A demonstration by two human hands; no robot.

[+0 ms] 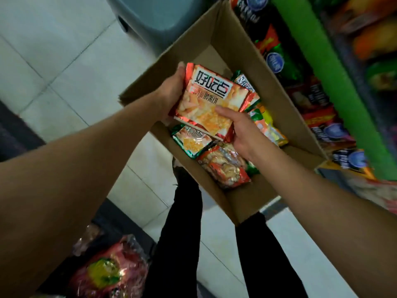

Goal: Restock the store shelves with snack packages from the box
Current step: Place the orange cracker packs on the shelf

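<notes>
An open cardboard box (pixel 217 37) stands on the tiled floor in front of me. Above it I hold an orange and red snack package (pixel 209 100) with large dark lettering, between both hands. My left hand (pixel 171 91) grips its left edge, fingers curled over the top corner. My right hand (pixel 242 130) holds its lower right corner, thumb lying on the front. Inside the box lie more packages: a green-edged one (pixel 190 140), a clear bag of snacks (pixel 225 166) and several others partly hidden behind the held package.
Store shelves with a green edge strip (pixel 335 87) run down the right side, packed with dark and red snack bags (pixel 277 59). A grey plastic stool (pixel 154 20) stands beyond the box. A red wrapped bundle (pixel 107 272) lies on the floor at lower left. My legs stand below the box.
</notes>
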